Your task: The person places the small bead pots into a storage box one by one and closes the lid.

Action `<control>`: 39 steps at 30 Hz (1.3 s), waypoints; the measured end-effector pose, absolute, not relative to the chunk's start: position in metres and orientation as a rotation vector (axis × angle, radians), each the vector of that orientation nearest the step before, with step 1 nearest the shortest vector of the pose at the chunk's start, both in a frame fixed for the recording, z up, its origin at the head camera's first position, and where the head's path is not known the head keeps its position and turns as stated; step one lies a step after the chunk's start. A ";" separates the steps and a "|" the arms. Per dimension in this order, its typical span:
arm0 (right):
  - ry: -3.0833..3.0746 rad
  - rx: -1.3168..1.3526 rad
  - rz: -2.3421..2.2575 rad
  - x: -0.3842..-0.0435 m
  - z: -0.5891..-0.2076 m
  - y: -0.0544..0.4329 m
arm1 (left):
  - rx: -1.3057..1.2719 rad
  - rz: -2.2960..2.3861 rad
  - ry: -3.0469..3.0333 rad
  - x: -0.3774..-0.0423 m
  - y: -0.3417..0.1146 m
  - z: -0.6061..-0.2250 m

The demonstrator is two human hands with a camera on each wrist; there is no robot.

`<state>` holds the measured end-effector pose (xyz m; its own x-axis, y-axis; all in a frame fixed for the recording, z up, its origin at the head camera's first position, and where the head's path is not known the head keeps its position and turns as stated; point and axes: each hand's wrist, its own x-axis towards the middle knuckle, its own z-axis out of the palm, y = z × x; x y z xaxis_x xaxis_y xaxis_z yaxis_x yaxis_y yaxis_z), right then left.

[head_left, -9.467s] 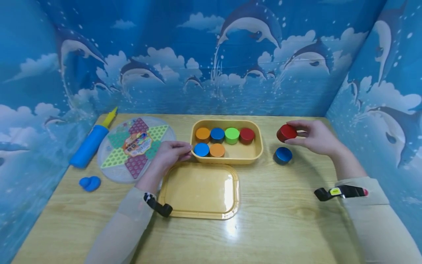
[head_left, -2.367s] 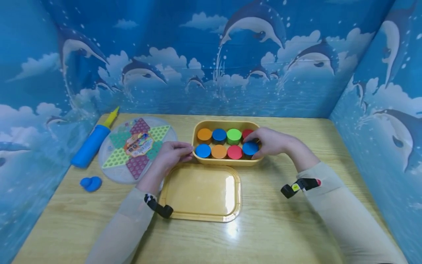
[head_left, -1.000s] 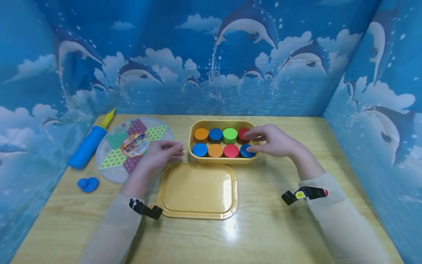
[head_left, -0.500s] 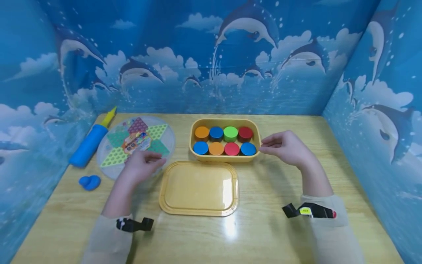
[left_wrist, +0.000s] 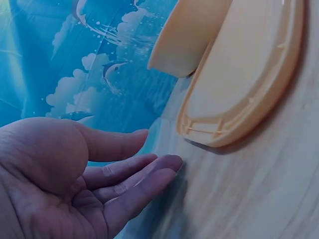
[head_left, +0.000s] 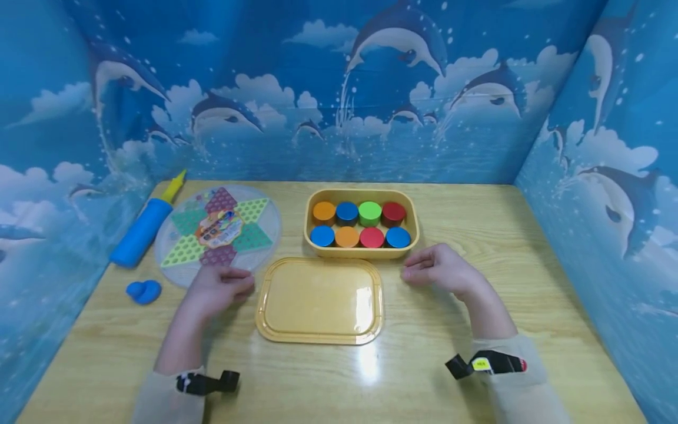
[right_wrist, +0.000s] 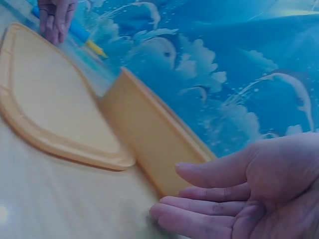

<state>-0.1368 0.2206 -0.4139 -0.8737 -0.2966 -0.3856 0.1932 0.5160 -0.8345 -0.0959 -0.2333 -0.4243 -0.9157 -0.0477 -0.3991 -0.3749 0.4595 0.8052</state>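
A yellow plastic box [head_left: 362, 253] stands at the back middle of the table with two rows of short round tubs in it. Its far row has an orange tub [head_left: 324, 212], a blue, a green [head_left: 369, 212] and a dark red one. The near row runs blue, orange, red [head_left: 372, 237] and blue. In front of the box lies its flat yellow lid [head_left: 320, 301]. My left hand [head_left: 218, 290] hovers left of the lid, over the game board's near edge, and holds nothing. To the lid's right is my right hand [head_left: 442, 271], relaxed and without any object, below the box's right corner.
A round star-patterned game board [head_left: 249, 238] lies on the left side of the wooden table [head_left: 413, 377]. Beside it are a blue and yellow hand pump [head_left: 142, 231] and a small blue piece [head_left: 144, 291]. Dolphin-print cloth [head_left: 318, 88] walls the back and sides.
The red and blue tubs from the right now sit in the box's near row. My left hand has let go of the box's edge and drawn back; my right hand has come down toward the lid.
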 end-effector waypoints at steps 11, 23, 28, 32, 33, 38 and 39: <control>2.083 -0.002 -1.474 -0.130 -0.432 0.192 | -0.352 1.512 2.342 -0.097 -0.224 -0.435; 2.034 0.082 -1.501 -0.126 -0.443 0.178 | -0.359 1.426 2.431 -0.096 -0.215 -0.437; 1.997 0.029 -1.540 -0.125 -0.443 0.179 | -0.355 1.419 2.396 -0.094 -0.214 -0.436; 1.966 0.000 -1.563 -0.124 -0.438 0.180 | -0.311 1.472 2.323 -0.092 -0.211 -0.434; 1.955 -0.005 -1.565 -0.124 -0.436 0.180 | -0.302 1.488 2.307 -0.091 -0.211 -0.433; 1.904 -0.007 -1.547 -0.123 -0.428 0.181 | -0.311 1.483 2.281 -0.089 -0.207 -0.423; 1.898 -0.011 -1.543 -0.123 -0.427 0.181 | -0.312 1.474 2.284 -0.089 -0.206 -0.421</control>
